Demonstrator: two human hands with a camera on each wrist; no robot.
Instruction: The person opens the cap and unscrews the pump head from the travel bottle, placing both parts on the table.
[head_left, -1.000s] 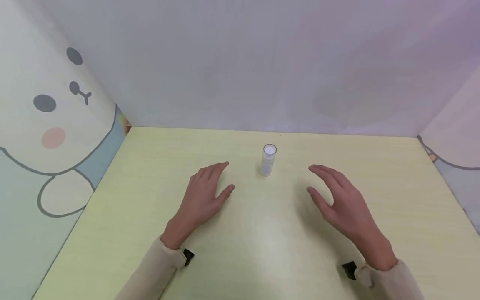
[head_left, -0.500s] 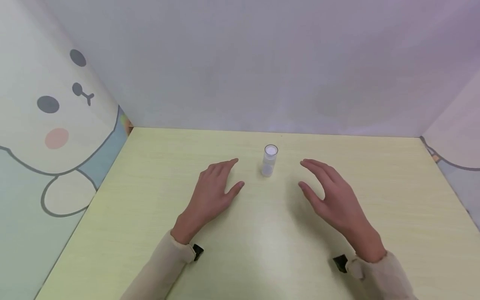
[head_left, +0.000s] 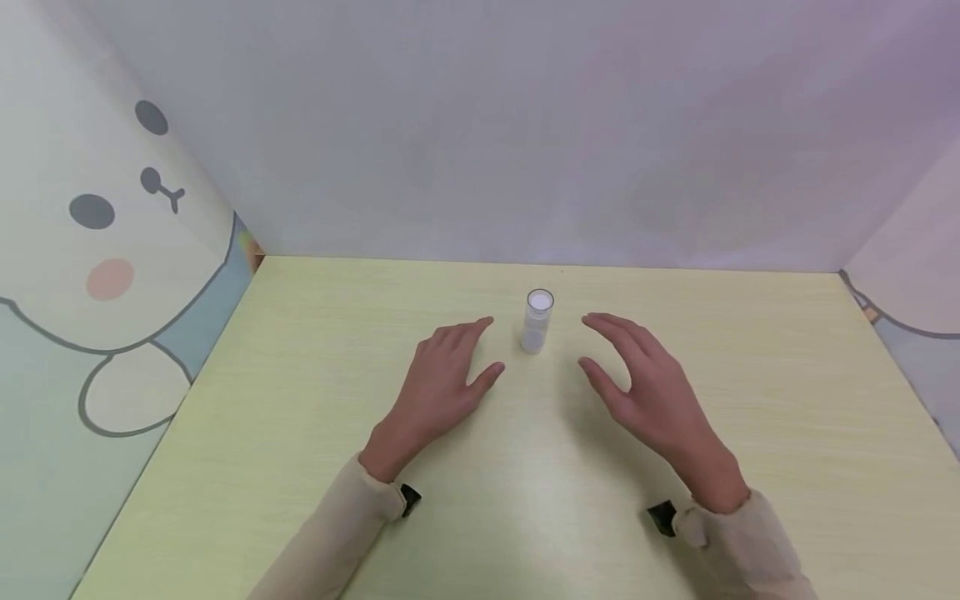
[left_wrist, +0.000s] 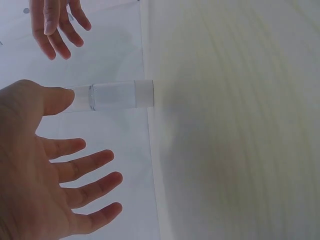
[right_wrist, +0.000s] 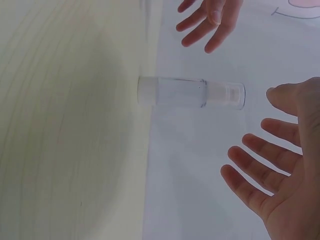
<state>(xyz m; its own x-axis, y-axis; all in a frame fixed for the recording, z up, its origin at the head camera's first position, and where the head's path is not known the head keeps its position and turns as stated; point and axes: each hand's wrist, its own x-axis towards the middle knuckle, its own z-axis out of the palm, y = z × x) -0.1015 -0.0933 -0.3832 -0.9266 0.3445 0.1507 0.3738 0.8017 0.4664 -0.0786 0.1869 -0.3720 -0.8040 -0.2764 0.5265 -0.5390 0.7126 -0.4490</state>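
the bottle [head_left: 536, 323] stands upright on the table [head_left: 510, 508], toward its back edge; it is clear, with a white band at the foot. it sits between the two hands, touching neither. the left hand [head_left: 441, 382] is near it on one side, fingers released and extended, thumb apart. the right hand [head_left: 654, 390] mirrors that on the other side, its fingers also loose and spread. pale sleeves [head_left: 337, 533] cover both forearms. behind the table rises a plain wall [head_left: 525, 125]; at the left, a panel shows a cartoon face [head_left: 161, 250].
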